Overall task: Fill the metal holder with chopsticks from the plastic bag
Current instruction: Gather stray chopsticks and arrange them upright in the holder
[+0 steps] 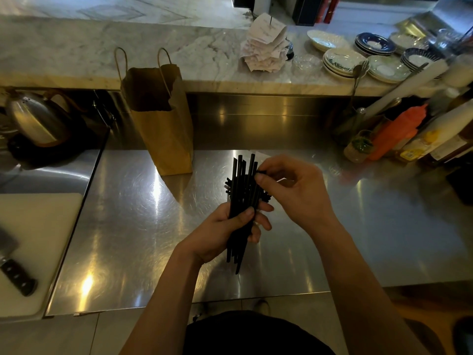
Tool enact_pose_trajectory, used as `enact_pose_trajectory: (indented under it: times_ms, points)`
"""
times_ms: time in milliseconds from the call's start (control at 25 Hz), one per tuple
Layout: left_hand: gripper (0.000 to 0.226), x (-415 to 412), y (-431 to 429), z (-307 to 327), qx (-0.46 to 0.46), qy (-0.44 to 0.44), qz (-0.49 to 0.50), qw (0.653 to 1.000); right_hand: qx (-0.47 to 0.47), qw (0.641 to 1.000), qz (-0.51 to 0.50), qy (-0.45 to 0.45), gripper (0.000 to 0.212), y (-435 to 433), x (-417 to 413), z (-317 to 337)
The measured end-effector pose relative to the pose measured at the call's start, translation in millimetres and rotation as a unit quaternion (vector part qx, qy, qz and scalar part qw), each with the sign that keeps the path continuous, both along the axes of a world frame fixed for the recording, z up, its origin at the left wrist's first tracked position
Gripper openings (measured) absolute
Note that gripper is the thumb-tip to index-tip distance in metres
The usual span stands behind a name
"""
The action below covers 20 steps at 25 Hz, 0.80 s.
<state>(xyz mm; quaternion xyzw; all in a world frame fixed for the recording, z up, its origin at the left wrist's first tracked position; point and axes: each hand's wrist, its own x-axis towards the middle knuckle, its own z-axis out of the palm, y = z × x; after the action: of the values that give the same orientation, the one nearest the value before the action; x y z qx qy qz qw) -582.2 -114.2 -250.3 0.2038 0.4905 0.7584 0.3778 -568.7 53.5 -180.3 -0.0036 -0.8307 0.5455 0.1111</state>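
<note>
A bundle of black chopsticks (243,190) stands nearly upright above the steel counter (133,226), fanned out at the top. My left hand (225,229) grips the bundle around its lower half. My right hand (291,190) pinches the top end of one chopstick between thumb and forefinger. A metal holder (350,126) with a fork and spoon in it stands at the right rear of the counter. No plastic bag can be made out.
A brown paper bag (161,116) stands open behind the bundle. A kettle (35,119) sits at the left, with a white cutting board (38,239) and a knife (15,270). Sauce bottles (399,131) crowd the right. Stacked plates (343,60) and receipts (266,44) lie on the marble ledge.
</note>
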Motion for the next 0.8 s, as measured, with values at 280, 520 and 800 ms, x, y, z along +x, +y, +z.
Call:
enact_pose_trajectory:
  times_ms: [280, 520, 800]
  points:
    - [0.031, 0.2, -5.5, -1.9, -0.007, -0.046, 0.057, 0.997, -0.213, 0.951, -0.216, 0.056, 0.021, 61.8, -2.3, 14.2]
    - [0.036, -4.9, 8.6, -0.4, 0.031, -0.103, 0.146, 0.983, -0.521, 0.815, -0.255, -0.007, 0.016, 48.0, 1.7, -24.4]
    - [0.032, -11.7, 28.6, 7.2, 0.091, -0.099, 0.276, 0.952, -0.409, 0.889, -0.16, -0.126, 0.014, -9.2, 20.6, -71.0]
